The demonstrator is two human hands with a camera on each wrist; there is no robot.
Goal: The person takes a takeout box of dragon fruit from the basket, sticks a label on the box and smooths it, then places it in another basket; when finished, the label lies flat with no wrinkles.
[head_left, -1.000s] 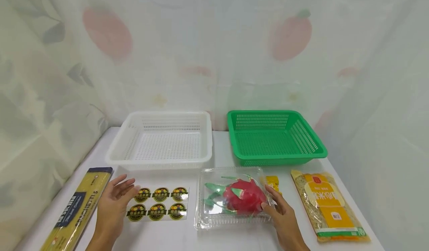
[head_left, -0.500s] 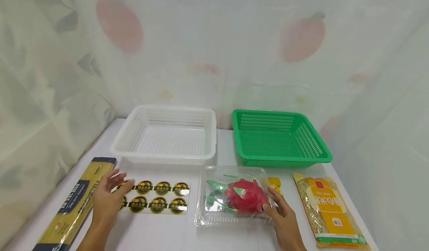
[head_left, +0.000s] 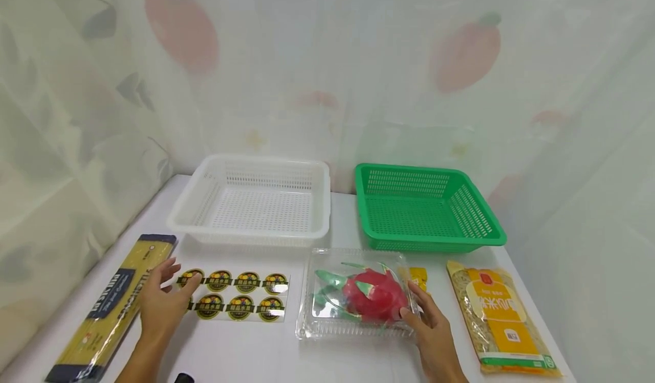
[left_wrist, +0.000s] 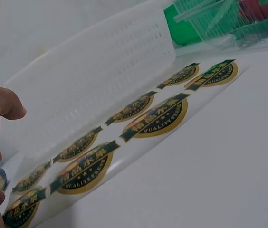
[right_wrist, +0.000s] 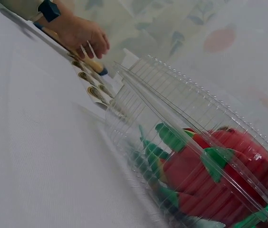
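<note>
Right hand [head_left: 434, 327] grasps the right end of a clear plastic box [head_left: 327, 331] on a white desk [head_left: 256, 356], thumb at the near corner and fingers along the side. Inside the box, just left of this hand, lies a red dragon fruit [head_left: 376, 296] with green tips. Left hand [head_left: 162, 302] is relaxed and holds nothing, its thumb over the far-left end of a sticker sheet [head_left: 231, 295]. The sheet stretches rightward from this hand towards the box, with two rows of four round black-and-gold stickers [left_wrist: 160, 118]; each bears the Chinese characters 精品水果, and the words "QUALITY FRESH" can be read beneath them.

Left of the left hand is a long packet [head_left: 110, 315] of spaghetti; its word "SPAGHETTI" runs sideways, and the brand on its navy panel is too blurred to read surely. Right of the right hand lies an orange-labelled noodle bag [head_left: 504, 309], its Chinese characters unclear. A small yellow packet [head_left: 419, 276] shows just beyond the right hand's fingers. Farther out, a white basket [head_left: 251, 236] stands beyond the left hand and a green basket [head_left: 435, 240] beyond the right.
</note>
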